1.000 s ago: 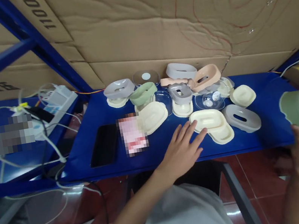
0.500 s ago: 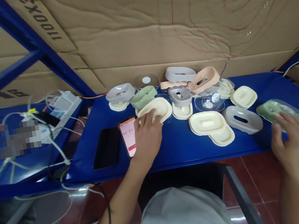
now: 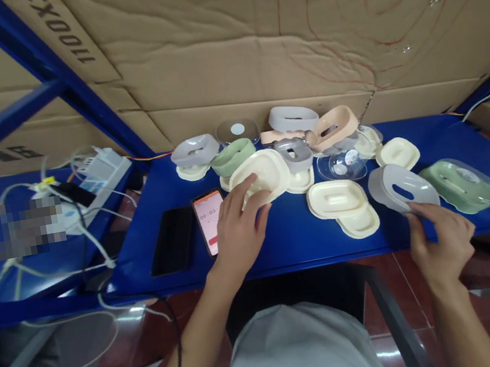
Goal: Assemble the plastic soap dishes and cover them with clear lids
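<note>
The left grip [image 3: 238, 231] pinches the near rim of a cream dish [image 3: 271, 173], fingers over the edge and thumb below, the dish just beyond them. The right grip [image 3: 445, 244] pinches the near rim of a gray dish [image 3: 381, 186] between thumb and forefinger; that dish tilts just ahead and to the left of it. Two overlapping cream trays [image 3: 338, 205] lie on the blue table [image 3: 290, 242] between the grips. A lit phone [image 3: 207, 215] is just left of the left grip, and a green dish [image 3: 466, 187] is near the right grip, beyond it to the right.
</note>
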The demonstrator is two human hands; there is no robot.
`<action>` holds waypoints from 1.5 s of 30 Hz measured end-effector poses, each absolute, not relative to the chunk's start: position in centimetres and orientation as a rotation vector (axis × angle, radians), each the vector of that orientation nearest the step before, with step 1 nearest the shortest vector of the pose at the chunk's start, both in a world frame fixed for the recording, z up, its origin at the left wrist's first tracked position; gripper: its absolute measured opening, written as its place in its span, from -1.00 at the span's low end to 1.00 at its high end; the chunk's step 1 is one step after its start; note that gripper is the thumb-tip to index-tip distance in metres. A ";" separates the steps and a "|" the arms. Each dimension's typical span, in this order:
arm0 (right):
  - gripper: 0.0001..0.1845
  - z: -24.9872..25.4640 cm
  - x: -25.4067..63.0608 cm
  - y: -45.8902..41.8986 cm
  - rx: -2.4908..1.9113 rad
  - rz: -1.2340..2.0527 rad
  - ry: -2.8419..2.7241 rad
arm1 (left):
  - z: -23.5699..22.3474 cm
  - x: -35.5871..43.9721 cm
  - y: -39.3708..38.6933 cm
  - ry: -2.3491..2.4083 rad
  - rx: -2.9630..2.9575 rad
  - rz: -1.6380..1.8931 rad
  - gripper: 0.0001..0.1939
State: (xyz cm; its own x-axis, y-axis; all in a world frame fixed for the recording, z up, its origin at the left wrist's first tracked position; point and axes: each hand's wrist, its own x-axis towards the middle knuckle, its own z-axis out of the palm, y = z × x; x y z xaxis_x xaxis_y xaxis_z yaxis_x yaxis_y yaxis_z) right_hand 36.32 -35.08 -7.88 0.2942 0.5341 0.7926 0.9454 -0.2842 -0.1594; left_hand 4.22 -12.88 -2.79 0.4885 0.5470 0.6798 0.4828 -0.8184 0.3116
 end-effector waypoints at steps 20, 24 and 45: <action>-0.41 -8.4 24.5 -30.0 -1.463 -0.266 -1.748 | -3.2 2.7 -17.5 0.647 2.889 0.800 -0.67; -0.34 -8.3 25.0 -30.2 -1.516 -0.242 -1.871 | -3.0 2.5 -17.5 0.640 2.898 0.782 -0.63; -0.52 -8.1 26.2 -30.1 -1.435 0.003 -1.758 | -7.6 1.9 -21.0 0.795 2.918 1.026 -0.76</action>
